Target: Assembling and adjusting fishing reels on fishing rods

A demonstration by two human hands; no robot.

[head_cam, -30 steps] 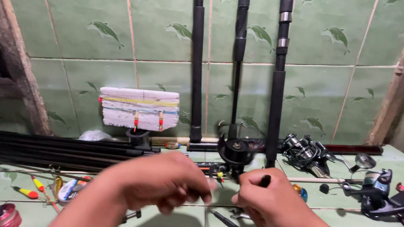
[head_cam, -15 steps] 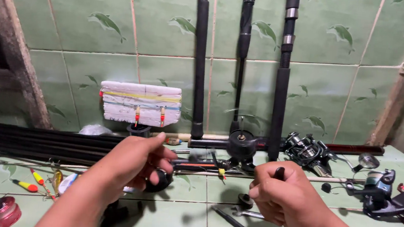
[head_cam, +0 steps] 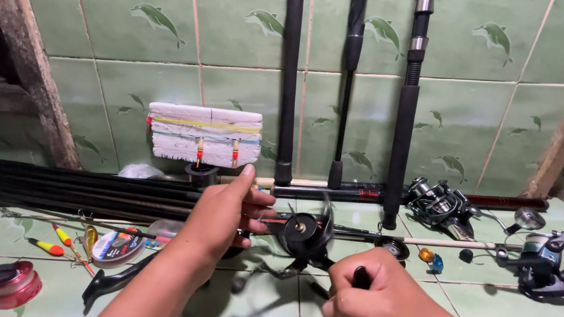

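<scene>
Centrally, black reel (head_cam: 305, 236) between hands: left hand (head_cam: 225, 208) gripping body, right hand (head_cam: 379, 299) clenched on handle

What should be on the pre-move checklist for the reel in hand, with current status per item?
1. Left hand supports the black spinning reel at its spool side: ok, fingers touch it.
2. Right hand on the black handle knob: ok, fist closed around it.
3. Line seated on the spool: cannot tell, too small and blurred.
4. Reel lifted off the green tiled floor: ok, its shadow lies apart below.
5. Nearby clutter away from the turning handle: not ok, a round black cap and an orange bead lie close behind.
6. Upright rods stable against the wall: cannot tell.
</scene>
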